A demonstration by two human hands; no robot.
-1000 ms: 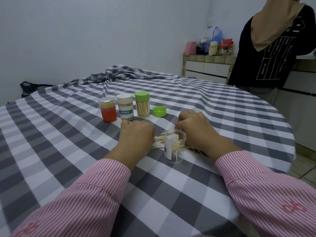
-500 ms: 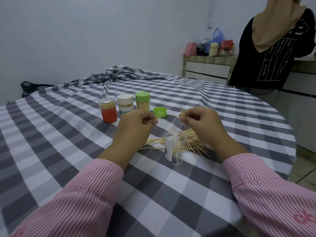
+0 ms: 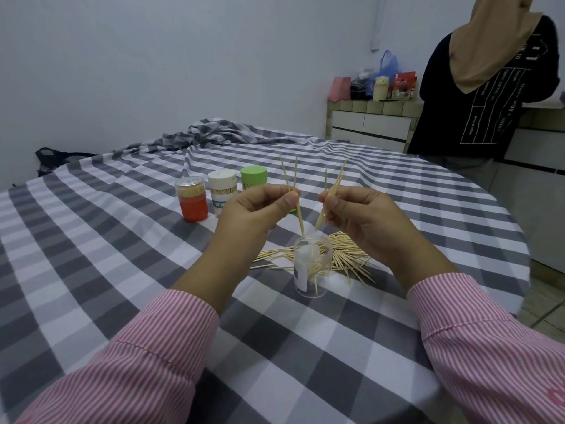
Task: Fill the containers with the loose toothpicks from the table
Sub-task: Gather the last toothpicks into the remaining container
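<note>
Far on your left, toward the back of the tabletop [image 3: 91,270], stand 3 small tubs in a row, close together. The 1st is the red tub [image 3: 191,199] with a clear lid. Next is the white tub [image 3: 222,191] with a white lid. Then comes the green-lid tub [image 3: 253,178], partly hidden behind your hand. All 3 have toothpicks inside.

Your left hand [image 3: 253,218] is up in the air above the table. Its thumb and fingers pinch a few sticks, the left toothpicks [image 3: 290,182], which stand nearly upright. Their lower tips point down at the clear cup [image 3: 312,267].

The clear cup stands upright near the middle of the tabletop, just under both hands. It has no lid, and some toothpicks lean inside it.

Behind and beside the cup lies the loose pile [image 3: 345,255] of toothpicks, spread flat on the checked cloth.

Your right hand [image 3: 363,221] pinches the right toothpicks [image 3: 333,191], tilted, with low tips aimed at the cup too.

At the far right edge of the table stands a person in a dark shirt [image 3: 489,96].
</note>
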